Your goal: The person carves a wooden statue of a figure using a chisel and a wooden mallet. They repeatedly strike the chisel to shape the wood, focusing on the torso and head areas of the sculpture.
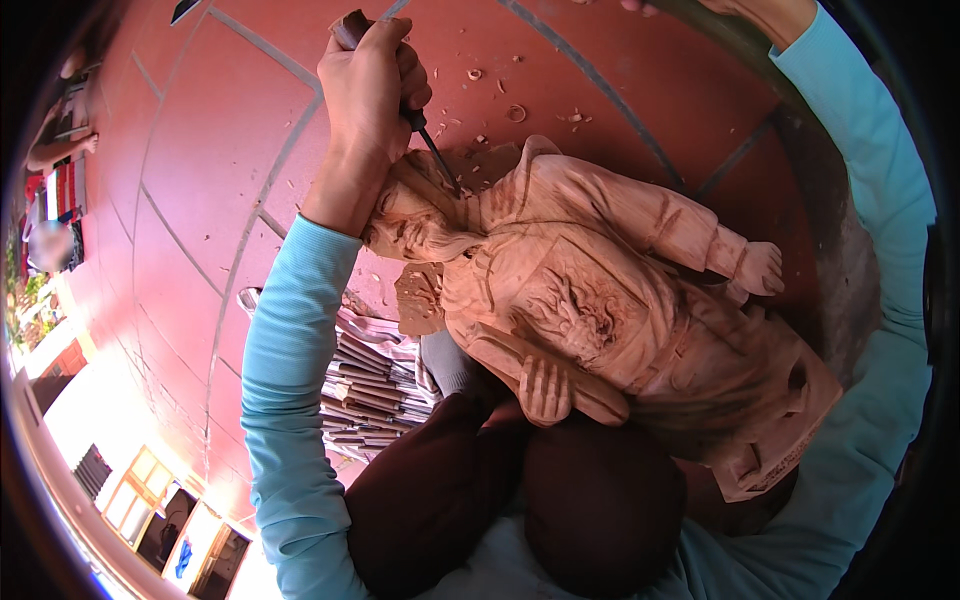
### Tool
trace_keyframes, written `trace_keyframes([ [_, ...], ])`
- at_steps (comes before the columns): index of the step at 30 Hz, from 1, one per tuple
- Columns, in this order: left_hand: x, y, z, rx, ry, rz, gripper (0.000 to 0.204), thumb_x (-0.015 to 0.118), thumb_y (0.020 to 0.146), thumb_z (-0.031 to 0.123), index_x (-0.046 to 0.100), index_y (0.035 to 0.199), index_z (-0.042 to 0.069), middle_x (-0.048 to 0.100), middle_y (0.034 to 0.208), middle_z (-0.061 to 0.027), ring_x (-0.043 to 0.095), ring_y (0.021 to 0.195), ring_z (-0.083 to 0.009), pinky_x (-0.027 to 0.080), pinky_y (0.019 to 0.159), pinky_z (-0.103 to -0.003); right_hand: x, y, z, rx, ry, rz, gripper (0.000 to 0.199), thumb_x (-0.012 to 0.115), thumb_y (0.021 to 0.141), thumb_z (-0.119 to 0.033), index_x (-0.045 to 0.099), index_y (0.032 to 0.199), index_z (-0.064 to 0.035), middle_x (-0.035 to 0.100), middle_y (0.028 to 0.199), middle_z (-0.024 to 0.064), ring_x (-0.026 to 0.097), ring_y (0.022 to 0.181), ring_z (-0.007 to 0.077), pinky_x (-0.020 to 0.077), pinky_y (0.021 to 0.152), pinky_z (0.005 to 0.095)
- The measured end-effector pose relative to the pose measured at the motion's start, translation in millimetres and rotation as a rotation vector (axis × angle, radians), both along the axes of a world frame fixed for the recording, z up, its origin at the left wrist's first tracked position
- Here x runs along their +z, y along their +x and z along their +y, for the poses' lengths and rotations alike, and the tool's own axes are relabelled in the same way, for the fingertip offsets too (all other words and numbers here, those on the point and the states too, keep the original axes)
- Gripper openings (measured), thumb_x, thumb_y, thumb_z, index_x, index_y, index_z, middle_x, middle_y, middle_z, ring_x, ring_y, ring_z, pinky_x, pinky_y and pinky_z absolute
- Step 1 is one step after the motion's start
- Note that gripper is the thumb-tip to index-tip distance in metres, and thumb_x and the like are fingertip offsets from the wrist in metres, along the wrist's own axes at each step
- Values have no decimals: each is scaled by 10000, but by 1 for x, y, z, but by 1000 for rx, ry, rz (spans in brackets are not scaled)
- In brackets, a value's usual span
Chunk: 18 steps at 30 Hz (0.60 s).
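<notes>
A carved wooden figure (570, 290) of a bearded person in a robe lies on its back across the floor in front of my knees, head to the left. My left hand (375, 90) is closed around the handle of a carving chisel (430, 145). The thin dark blade slants down, its tip at the figure's neck beside the head. At the top right, my right hand (765, 14) is mostly cut off by the picture's edge, so its fingers and anything in them cannot be made out.
Several carving tools (375, 395) lie in rows on a striped cloth by my knee. Wood shavings (516, 113) are scattered over the red tiled floor (240, 120). A wood block (420, 298) sits near the figure's head. Another person's arm (60, 152) shows at the far left.
</notes>
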State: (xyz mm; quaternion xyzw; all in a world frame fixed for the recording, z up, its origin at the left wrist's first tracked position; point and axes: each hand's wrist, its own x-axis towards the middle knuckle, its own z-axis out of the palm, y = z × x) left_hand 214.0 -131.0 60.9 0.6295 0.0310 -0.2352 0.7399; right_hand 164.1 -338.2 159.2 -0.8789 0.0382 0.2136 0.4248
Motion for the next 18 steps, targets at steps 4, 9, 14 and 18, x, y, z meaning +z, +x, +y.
trace_keyframes([
  [4, -4, 2, 0, -60, 29, 15, 225, 543, 880, 51, 360, 763, 107, 311, 544, 43, 277, 414, -58, 248, 385, -236, 2, -1, 0, -15, 34, -11, 629, 528, 743, 33, 415, 1360, -7, 546, 723, 50, 472, 526, 106, 381, 440, 259],
  [9, -6, 1, -9, -133, 123, 43, 221, 546, 871, 49, 368, 753, 107, 338, 551, 39, 301, 424, -57, 261, 390, -239, -8, 1, 5, -173, 117, -54, 632, 509, 742, 37, 405, 1364, 0, 573, 740, 85, 511, 563, 109, 408, 455, 274],
  [14, -8, 2, -14, -166, 109, 65, 205, 556, 858, 49, 380, 763, 97, 358, 566, 38, 310, 428, -62, 273, 400, -243, -35, 16, -34, 285, -210, -350, 667, 486, 709, 31, 412, 1369, -28, 608, 780, 135, 567, 647, 165, 445, 530, 312],
  [18, -7, -1, -15, -170, 107, 75, 204, 563, 862, 63, 386, 765, 91, 366, 574, 35, 314, 435, -66, 280, 408, -243, -14, 2, -18, 93, -217, -40, 621, 508, 709, -1, 462, 1327, -41, 652, 959, 187, 623, 858, 273, 480, 743, 371],
])
